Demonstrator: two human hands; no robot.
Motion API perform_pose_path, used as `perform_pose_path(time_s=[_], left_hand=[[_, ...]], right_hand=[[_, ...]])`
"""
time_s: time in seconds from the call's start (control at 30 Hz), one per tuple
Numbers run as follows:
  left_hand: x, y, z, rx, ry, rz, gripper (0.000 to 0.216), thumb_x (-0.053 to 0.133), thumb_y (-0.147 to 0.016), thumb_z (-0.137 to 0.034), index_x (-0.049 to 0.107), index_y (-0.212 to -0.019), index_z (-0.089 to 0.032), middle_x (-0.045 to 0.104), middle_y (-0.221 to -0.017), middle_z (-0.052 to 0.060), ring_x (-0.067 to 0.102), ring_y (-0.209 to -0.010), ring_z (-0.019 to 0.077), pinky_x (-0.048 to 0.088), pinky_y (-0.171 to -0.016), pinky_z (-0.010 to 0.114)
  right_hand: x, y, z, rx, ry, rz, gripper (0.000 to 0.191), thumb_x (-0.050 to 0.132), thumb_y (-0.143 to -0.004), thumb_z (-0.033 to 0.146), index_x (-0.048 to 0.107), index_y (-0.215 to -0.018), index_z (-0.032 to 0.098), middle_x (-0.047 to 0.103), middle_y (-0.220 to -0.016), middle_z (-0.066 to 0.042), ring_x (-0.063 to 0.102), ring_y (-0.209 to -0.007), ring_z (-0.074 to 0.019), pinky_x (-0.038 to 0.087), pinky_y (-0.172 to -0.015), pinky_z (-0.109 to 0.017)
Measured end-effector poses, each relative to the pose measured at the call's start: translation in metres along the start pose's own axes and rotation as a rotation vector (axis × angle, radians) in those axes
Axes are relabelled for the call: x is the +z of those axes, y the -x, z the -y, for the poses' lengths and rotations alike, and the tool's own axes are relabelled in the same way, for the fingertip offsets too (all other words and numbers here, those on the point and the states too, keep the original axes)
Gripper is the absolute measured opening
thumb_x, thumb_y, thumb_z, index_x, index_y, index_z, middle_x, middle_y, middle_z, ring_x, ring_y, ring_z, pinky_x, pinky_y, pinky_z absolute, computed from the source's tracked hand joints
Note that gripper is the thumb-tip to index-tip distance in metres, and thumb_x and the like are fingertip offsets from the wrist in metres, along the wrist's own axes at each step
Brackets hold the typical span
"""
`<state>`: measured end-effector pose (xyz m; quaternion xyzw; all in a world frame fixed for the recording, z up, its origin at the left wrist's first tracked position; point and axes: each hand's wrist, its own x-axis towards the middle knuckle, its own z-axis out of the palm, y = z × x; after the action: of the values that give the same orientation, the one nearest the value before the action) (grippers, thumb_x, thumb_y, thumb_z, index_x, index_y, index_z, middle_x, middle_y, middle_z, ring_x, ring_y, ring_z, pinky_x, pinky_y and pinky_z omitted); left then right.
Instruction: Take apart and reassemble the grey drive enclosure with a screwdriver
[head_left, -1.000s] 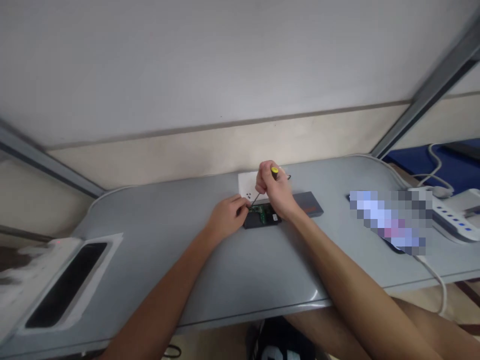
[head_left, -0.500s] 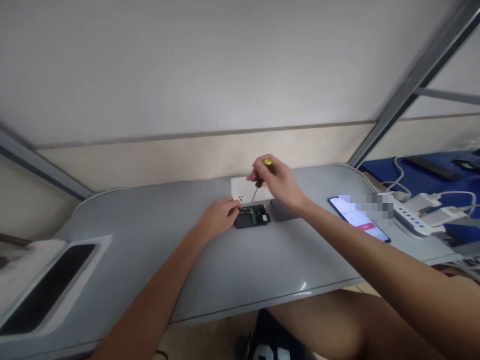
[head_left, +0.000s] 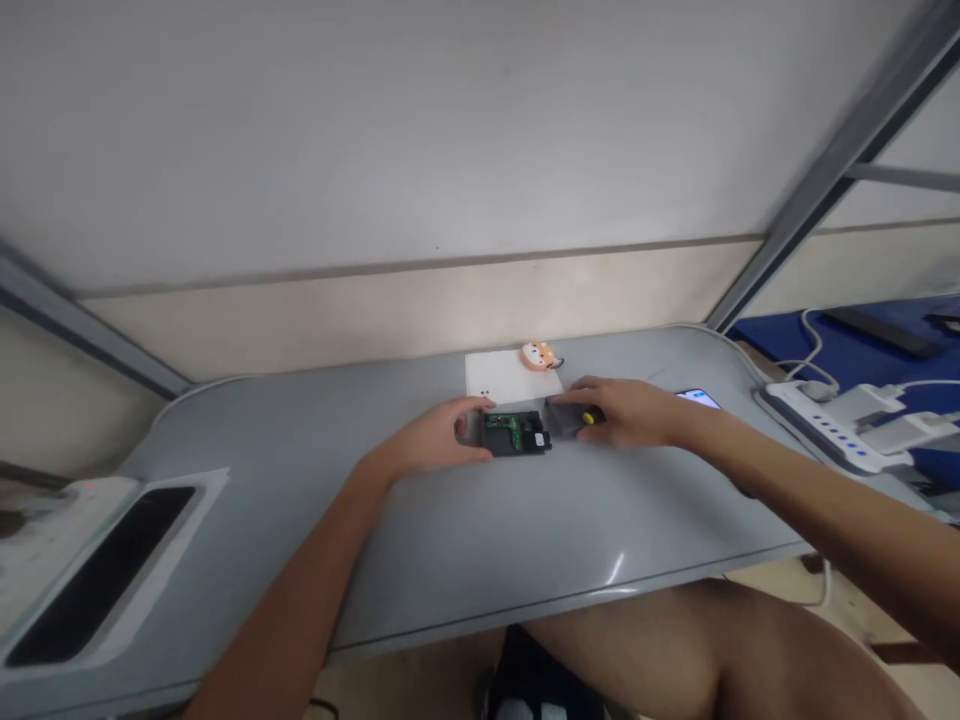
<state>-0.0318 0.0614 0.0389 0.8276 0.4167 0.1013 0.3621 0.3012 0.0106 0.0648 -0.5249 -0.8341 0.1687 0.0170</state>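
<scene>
Toward the far edge of the grey bench (head_left: 450, 530), the left hand (head_left: 431, 440) lies curled against the opened black device (head_left: 516, 434), its green circuit board bare, so the cover looks already off and the board still in place. Just right, the right hand (head_left: 626, 412) rests closed over a yellow-tipped screwdriver (head_left: 589, 417) on the grey cover (head_left: 562, 413). Behind lie a white box (head_left: 510, 378) and an orange charm (head_left: 537, 354) by the pale wall (head_left: 450, 150), with a power strip (head_left: 817, 420) off the right end.
</scene>
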Motion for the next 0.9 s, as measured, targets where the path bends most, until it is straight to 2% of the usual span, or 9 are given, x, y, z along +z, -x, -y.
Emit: perform_pose_path(time_s=[0.13,0.27,0.4,0.57,0.7,0.77,0.83,0.9], left_hand=[[0.010,-0.006,0.000,-0.009,0.017,-0.013,0.076,0.085,-0.071,-0.056,0.063,-0.140,-0.029,0.053,-0.080,-0.003,0.053,-0.066,0.0149,0.042,-0.060,0.025],[0.016,-0.008,-0.005,-0.051,-0.024,-0.076,0.078,0.087,-0.067,-0.058,0.066,-0.137,-0.030,0.058,-0.083,-0.002,0.057,-0.070,0.0177,0.043,-0.062,0.027],[0.021,-0.008,-0.016,-0.035,-0.070,-0.111,0.075,0.088,-0.068,-0.053,0.067,-0.137,-0.030,0.070,-0.096,0.002,0.067,-0.087,0.0252,0.050,-0.075,0.032],[0.027,-0.009,-0.022,0.021,-0.107,-0.123,0.085,0.088,-0.071,-0.052,0.058,-0.149,-0.032,0.075,-0.118,0.004,0.070,-0.105,0.0299,0.053,-0.091,0.037],[0.027,-0.008,-0.021,0.052,-0.138,-0.112,0.087,0.089,-0.073,-0.047,0.055,-0.151,-0.031,0.073,-0.126,0.006,0.069,-0.115,0.0322,0.053,-0.096,0.040],[0.028,-0.008,-0.019,0.103,-0.170,-0.105,0.084,0.092,-0.070,-0.047,0.058,-0.146,-0.028,0.071,-0.132,0.007,0.067,-0.120,0.0337,0.052,-0.100,0.042],[0.032,-0.009,-0.017,0.161,-0.195,-0.113,0.081,0.094,-0.068,-0.046,0.060,-0.140,-0.026,0.067,-0.138,0.008,0.065,-0.124,0.0342,0.051,-0.104,0.044],[0.036,-0.009,-0.016,0.201,-0.198,-0.135,0.074,0.091,-0.073,-0.045,0.060,-0.137,-0.026,0.064,-0.140,0.009,0.066,-0.122,0.0324,0.052,-0.105,0.045]], right_hand=[[-0.010,-0.012,0.011,-0.011,-0.054,0.019,0.050,0.068,-0.090,0.041,0.068,-0.140,0.032,0.072,-0.130,-0.008,0.068,-0.114,-0.0322,0.049,-0.092,-0.039],[0.001,-0.016,0.029,-0.067,-0.077,0.002,0.056,0.075,-0.085,0.041,0.067,-0.140,0.031,0.071,-0.122,-0.009,0.070,-0.099,-0.0288,0.050,-0.082,-0.035],[0.018,-0.014,0.039,-0.080,-0.003,-0.042,0.060,0.077,-0.085,0.037,0.062,-0.143,0.030,0.065,-0.126,-0.010,0.070,-0.081,-0.0234,0.048,-0.072,-0.033],[0.031,-0.018,0.043,-0.129,-0.083,-0.085,0.051,0.072,-0.091,0.041,0.060,-0.140,0.031,0.062,-0.129,-0.008,0.070,-0.086,-0.0222,0.049,-0.074,-0.033],[0.031,-0.023,0.048,-0.167,-0.192,-0.113,0.050,0.076,-0.088,0.042,0.063,-0.135,0.031,0.062,-0.132,-0.008,0.069,-0.085,-0.0212,0.051,-0.075,-0.034],[0.025,-0.026,0.050,-0.192,-0.311,-0.234,0.043,0.074,-0.090,0.044,0.066,-0.131,0.031,0.064,-0.130,-0.007,0.069,-0.088,-0.0208,0.053,-0.079,-0.035],[0.014,-0.032,0.051,-0.161,-0.490,-0.505,0.031,0.065,-0.096,0.048,0.071,-0.119,0.028,0.068,-0.120,-0.007,0.068,-0.091,-0.0210,0.053,-0.083,-0.036],[0.003,-0.043,0.049,-0.053,-0.720,-0.809,0.037,0.055,-0.100,0.057,0.072,-0.106,0.025,0.071,-0.104,-0.007,0.068,-0.088,-0.0208,0.053,-0.079,-0.035]])
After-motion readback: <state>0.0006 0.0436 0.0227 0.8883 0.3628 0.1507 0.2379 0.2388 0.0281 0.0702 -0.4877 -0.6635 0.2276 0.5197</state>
